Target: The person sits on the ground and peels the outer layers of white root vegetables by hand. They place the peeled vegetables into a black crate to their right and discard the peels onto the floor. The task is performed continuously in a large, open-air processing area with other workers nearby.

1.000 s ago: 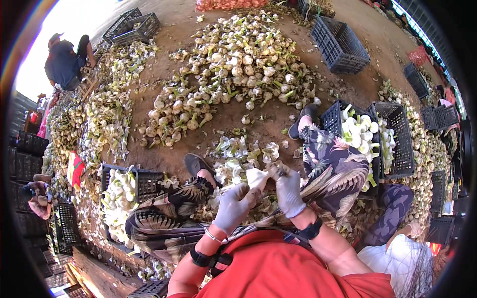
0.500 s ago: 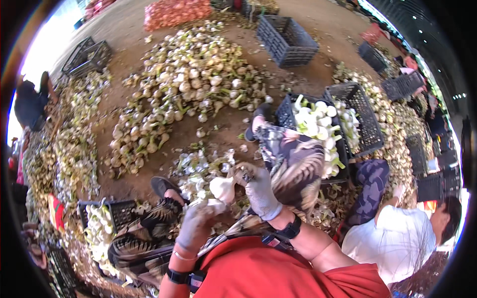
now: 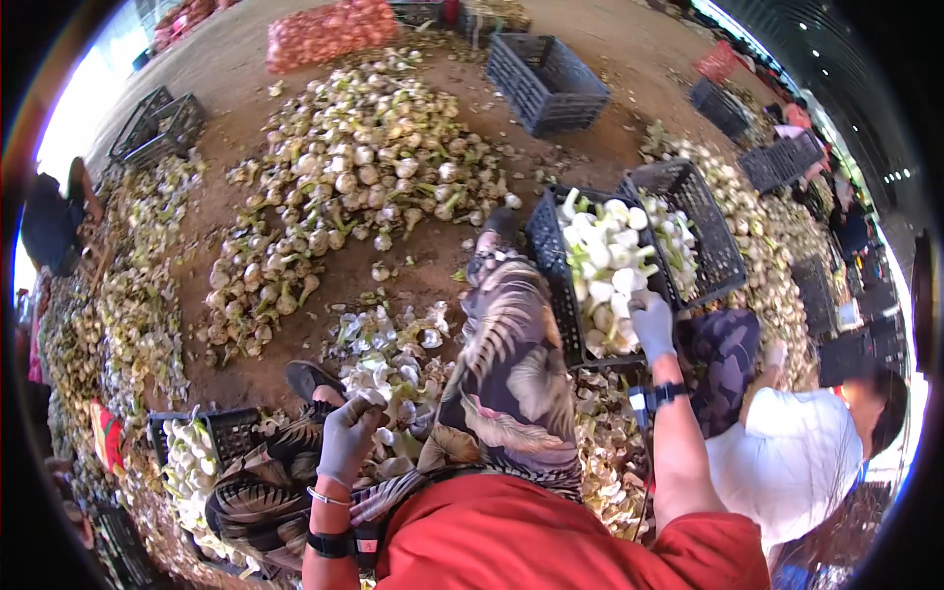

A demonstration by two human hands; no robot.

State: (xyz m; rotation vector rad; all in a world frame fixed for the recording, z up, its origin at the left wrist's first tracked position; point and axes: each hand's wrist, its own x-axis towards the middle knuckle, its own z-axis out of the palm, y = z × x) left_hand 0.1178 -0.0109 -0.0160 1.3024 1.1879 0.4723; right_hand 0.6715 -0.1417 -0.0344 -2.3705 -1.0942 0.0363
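My right hand [image 3: 652,324], in a pale work glove, reaches over a dark plastic crate [image 3: 547,258] heaped with white, peeled garlic bulbs [image 3: 602,246]. Its fingers are closed on a garlic bulb [image 3: 627,282] at the top of the heap. My left hand [image 3: 347,439], also gloved, is raised above my lap at the left. The fingers of this hand are curled together, and whatever they may hold is hidden. Loose garlic skins [image 3: 393,369] lie on the ground just beyond it, between my legs.
A large pile of unpeeled garlic [image 3: 364,157] spreads ahead. An empty crate [image 3: 546,87] stands beyond it, near a pink mesh sack [image 3: 329,37]. A second crate [image 3: 723,231] adjoins the filled one. Another crate of garlic [image 3: 236,433] is at left. A person in white [image 3: 787,462] sits close right.
My right hand has moved from in front of me rightward to the crate, with the garlic bulb that was between my hands. My left hand has drawn slightly left, and my right leg has shifted left.
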